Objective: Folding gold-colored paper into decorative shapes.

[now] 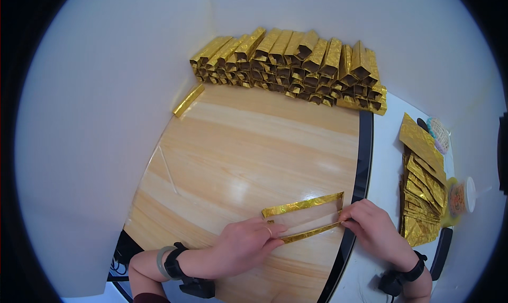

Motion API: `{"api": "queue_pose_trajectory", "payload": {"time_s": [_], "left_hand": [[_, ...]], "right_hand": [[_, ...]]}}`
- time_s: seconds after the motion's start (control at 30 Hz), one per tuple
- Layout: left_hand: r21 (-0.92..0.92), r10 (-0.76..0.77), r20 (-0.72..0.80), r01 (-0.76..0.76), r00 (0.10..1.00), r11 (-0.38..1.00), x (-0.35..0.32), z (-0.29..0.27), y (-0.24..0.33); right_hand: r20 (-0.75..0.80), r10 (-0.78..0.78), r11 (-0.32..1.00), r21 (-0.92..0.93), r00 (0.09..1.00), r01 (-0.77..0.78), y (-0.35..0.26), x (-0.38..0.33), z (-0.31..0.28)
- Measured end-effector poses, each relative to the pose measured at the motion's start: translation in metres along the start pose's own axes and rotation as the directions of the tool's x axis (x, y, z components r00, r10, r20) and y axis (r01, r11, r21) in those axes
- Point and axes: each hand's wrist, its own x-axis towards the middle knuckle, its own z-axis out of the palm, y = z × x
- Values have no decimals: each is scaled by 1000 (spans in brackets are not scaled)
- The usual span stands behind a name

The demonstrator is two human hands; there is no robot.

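Note:
A rectangular sheet of gold foil paper (pixel 302 204) lies over the wooden tabletop, its long edges folded up into narrow gold borders and its pale inner side showing. My left hand (pixel 246 246) is closed on its near left corner, thumb and fingers pinching the folded border. At the right end of the same border, my right hand (pixel 372 226) pinches the near corner between thumb and fingertips. The paper's far border stands free of both hands.
Folded gold paper tubes (pixel 286 59) are stacked in rows at the back. One gold tube (pixel 189 100) lies apart at the left. Right of the table's black edge (pixel 355 189) lie a pile of flat gold sheets (pixel 423 197) and a lidded clear tub (pixel 463 196). White walls enclose the sides.

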Motion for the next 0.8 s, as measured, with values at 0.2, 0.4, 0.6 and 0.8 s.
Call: {"api": "queue_pose_trajectory", "payload": {"time_s": [0.2, 0.4, 0.6, 0.8], "left_hand": [[-1, 27, -18, -27, 999, 1000, -1, 1, 2], [14, 0, -53, 1, 999, 1000, 0, 5, 2], [38, -27, -30, 28, 999, 999, 0, 6, 2], [82, 47, -12, -46, 999, 996, -3, 6, 2]], "right_hand": [[-37, 35, 999, 16, 999, -34, -3, 4, 5], [-60, 137, 989, 54, 989, -134, -7, 2, 9], [-54, 257, 963, 97, 965, -252, -11, 1, 11], [-60, 166, 986, -13, 984, -167, -11, 1, 8]]}}
